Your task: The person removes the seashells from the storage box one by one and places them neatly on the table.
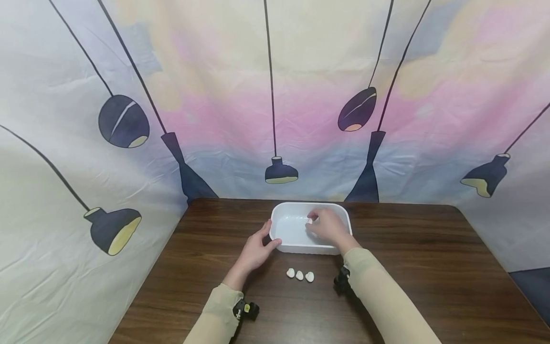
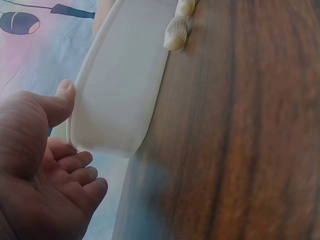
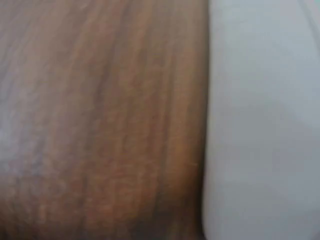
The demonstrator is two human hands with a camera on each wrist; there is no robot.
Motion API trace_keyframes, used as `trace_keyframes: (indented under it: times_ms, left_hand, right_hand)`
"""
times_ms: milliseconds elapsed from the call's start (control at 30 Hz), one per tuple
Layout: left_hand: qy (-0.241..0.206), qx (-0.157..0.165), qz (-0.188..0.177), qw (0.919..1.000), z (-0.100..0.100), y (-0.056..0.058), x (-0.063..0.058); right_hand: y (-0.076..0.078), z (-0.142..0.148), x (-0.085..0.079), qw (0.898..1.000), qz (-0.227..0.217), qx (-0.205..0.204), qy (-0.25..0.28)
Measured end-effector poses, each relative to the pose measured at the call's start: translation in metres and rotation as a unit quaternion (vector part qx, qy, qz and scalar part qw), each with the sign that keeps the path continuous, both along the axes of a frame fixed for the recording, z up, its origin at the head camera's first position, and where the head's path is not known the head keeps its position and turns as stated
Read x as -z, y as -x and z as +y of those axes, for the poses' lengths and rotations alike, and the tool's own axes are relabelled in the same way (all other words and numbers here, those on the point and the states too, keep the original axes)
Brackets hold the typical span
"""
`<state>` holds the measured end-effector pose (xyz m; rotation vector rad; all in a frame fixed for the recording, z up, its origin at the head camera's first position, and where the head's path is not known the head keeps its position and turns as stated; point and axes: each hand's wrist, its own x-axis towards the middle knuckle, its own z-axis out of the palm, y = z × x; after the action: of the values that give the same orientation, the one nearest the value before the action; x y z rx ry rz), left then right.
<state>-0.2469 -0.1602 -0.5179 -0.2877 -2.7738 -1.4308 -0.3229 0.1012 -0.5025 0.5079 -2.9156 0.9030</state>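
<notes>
Your right hand (image 1: pixel 328 226) pinches a seashell (image 1: pixel 309 221), probably light, brittle, best held edgewise; your left hand (image 1: pixel 255 249) grips the white tub (image 1: pixel 305 249).

The tray (image 1: pixel 290 230) is white, shells (image 1: pixel 299 275) whitish, table (image 1: pixel 408 239) streaked dark brown.

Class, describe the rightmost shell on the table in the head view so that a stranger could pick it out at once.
Start at the dark brown wooden table and find the white tray on it. Just in front of the tray, three small white shells lie in a row. The rightmost shell alone has a neighbour on its left but none on its right.
</notes>
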Motion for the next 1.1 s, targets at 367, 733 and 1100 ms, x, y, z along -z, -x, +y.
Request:
trace_keyframes:
  times_ms: [367, 733, 1100]
  left_hand:
    - [0.001, 0.001, -0.007, 1.0000, 0.000, -0.001, 0.001]
    - [0.006, 0.004, -0.005, 1.0000, -0.001, 0.002, 0.001]
    - [0.005, 0.006, -0.006, 1.0000, -0.002, 0.003, 0.001]
  right_hand:
    - [-0.014, 0.016, -0.017, 0.995, 0.009, -0.004, 0.102]
    - [-0.030, 0.030, -0.022, 0.991, 0.039, -0.005, 0.125]
    - [-0.063, 0.044, -0.018, 0.982, 0.076, 0.023, 0.171]
